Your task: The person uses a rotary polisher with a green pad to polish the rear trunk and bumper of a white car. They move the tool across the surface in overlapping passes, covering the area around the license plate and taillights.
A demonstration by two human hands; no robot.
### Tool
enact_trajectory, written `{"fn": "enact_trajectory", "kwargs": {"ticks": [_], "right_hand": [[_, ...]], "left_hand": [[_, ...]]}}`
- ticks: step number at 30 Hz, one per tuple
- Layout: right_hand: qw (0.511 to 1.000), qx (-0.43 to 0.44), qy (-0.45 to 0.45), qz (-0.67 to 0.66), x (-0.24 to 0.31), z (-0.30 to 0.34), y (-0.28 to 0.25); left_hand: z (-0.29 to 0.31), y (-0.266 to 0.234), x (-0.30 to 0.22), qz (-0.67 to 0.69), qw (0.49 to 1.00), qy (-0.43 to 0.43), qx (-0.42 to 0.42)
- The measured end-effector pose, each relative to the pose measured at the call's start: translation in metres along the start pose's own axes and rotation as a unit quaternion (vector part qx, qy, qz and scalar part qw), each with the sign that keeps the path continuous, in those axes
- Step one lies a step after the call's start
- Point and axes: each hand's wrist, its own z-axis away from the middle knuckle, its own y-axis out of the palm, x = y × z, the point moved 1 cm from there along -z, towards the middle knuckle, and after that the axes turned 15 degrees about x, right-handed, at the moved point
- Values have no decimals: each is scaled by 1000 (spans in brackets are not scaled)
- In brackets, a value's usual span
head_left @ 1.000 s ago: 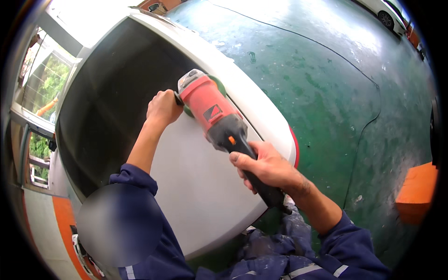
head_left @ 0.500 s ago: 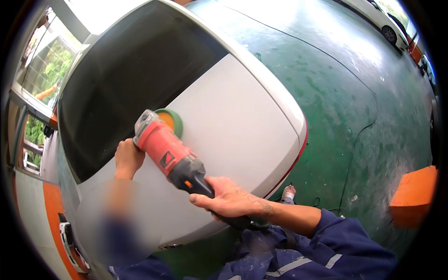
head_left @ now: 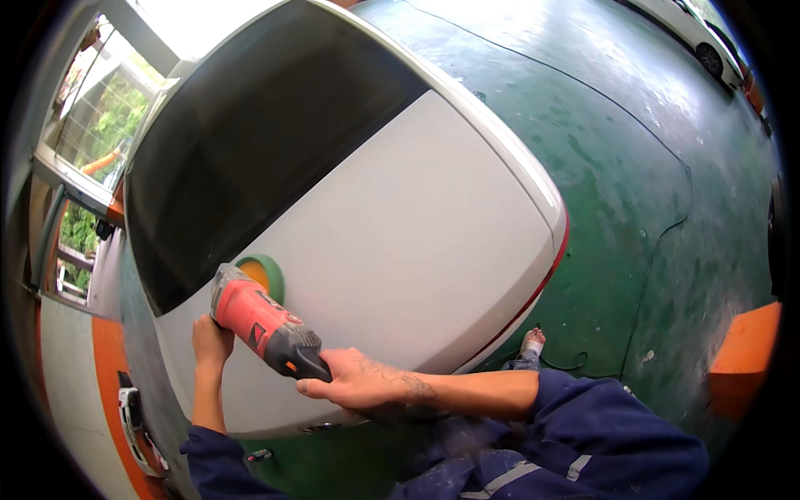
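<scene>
Presently, right hand [head_left: 358, 379] grips red polisher [head_left: 260, 321] by its black handle [head_left: 310, 364]; left fist [head_left: 212, 340] clenched against its head [head_left: 223, 287]; green pad [head_left: 277, 281] on white car panel [head_left: 421, 229].

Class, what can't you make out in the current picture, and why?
Head view:
Power tool: back end hidden by the right hand.
Its part under the left hand: covered by that hand.
Round pad: partly covered by the power tool.
Far car: partly cut off by the picture's rim.
</scene>
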Motion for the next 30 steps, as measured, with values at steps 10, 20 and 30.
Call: {"fn": "enact_trajectory", "kwargs": {"ticks": [10, 20, 30], "right_hand": [[975, -192, -19, -113, 26, 118, -132], [931, -319, -57, -166, 39, 173, -207], [963, -222, -42, -151, 6, 113, -111]], "left_hand": [[-178, -20, -251, -14, 996, 77, 38], [-274, -43, -410, -50, 976, 191, 96], [-187, -20, -268, -34, 988, 145, 49]]}}
